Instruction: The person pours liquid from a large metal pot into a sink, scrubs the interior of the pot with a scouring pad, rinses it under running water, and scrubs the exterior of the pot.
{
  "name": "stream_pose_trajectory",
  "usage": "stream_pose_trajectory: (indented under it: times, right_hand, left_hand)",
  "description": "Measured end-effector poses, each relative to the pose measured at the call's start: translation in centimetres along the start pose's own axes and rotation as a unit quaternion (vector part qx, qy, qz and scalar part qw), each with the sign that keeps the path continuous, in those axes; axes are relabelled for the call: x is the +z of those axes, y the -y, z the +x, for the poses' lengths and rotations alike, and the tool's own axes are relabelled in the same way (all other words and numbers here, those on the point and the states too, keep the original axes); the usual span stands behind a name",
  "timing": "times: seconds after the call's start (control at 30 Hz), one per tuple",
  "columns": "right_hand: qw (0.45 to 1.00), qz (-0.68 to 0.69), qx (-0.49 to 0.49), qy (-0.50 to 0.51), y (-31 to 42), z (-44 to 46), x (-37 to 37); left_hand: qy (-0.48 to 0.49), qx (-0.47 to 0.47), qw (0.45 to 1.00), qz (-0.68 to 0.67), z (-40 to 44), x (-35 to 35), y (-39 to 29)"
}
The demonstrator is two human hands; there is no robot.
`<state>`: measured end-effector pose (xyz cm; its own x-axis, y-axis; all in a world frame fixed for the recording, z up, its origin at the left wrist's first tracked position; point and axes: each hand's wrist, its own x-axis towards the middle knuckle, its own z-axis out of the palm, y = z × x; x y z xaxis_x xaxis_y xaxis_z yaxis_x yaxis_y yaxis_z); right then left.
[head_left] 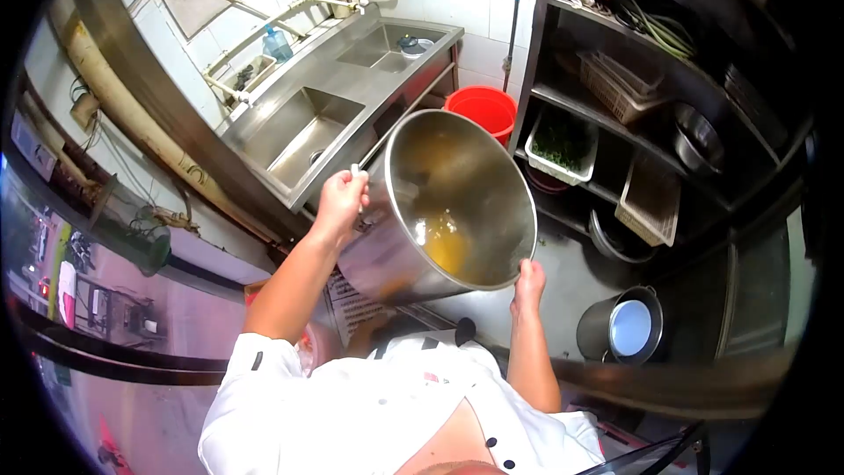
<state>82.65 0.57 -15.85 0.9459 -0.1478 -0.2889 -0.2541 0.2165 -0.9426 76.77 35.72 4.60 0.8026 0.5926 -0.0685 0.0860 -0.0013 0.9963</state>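
A large steel stockpot is held up in front of my body, tilted so that its mouth shows. A little yellowish liquid lies inside it, low on the wall or bottom. My left hand is closed around a handle on the pot's left side. On the right, my right hand grips the pot at its near right rim; whether a handle is under those fingers is hidden.
A two-basin steel sink runs along the left wall. Behind the pot stands a red bucket. At right, shelves hold a white basket of greens and other baskets. A pot with a pale blue bucket is on the floor.
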Motion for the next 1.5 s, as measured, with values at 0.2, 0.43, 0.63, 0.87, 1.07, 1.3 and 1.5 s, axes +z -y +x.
stream_pose_trajectory:
  times: [0.2, 0.43, 0.63, 0.87, 1.07, 1.3, 1.5]
  right_hand:
    - [0.969, -0.152, -0.195, 0.027, 13.6, 10.5, 14.6]
    - [0.9, -0.27, -0.322, 0.119, 28.4, 18.3, 35.8]
    - [0.769, -0.463, -0.399, 0.186, 40.8, 22.4, 54.6]
    - [0.62, -0.555, -0.484, 0.27, 46.9, 26.1, 73.5]
    - [0.515, -0.592, -0.497, 0.371, 34.4, 32.3, 80.8]
    - [0.433, -0.571, -0.539, 0.443, 36.6, 29.3, 93.2]
    - [0.353, -0.61, -0.528, 0.473, 29.4, 25.6, 101.4]
  left_hand:
    - [-0.074, -0.001, 0.986, -0.148, 16.2, -4.4, 3.3]
    - [-0.116, -0.034, 0.945, -0.303, 29.5, -8.4, 6.8]
    - [-0.119, -0.112, 0.916, -0.366, 36.6, -6.8, 5.3]
    - [-0.11, -0.181, 0.899, -0.384, 45.8, -5.4, 3.2]
    - [-0.202, -0.277, 0.885, -0.316, 47.9, -3.2, 12.3]
    - [-0.194, -0.337, 0.847, -0.364, 53.7, -6.2, 11.3]
    - [-0.152, -0.369, 0.824, -0.403, 54.9, -9.6, 14.1]
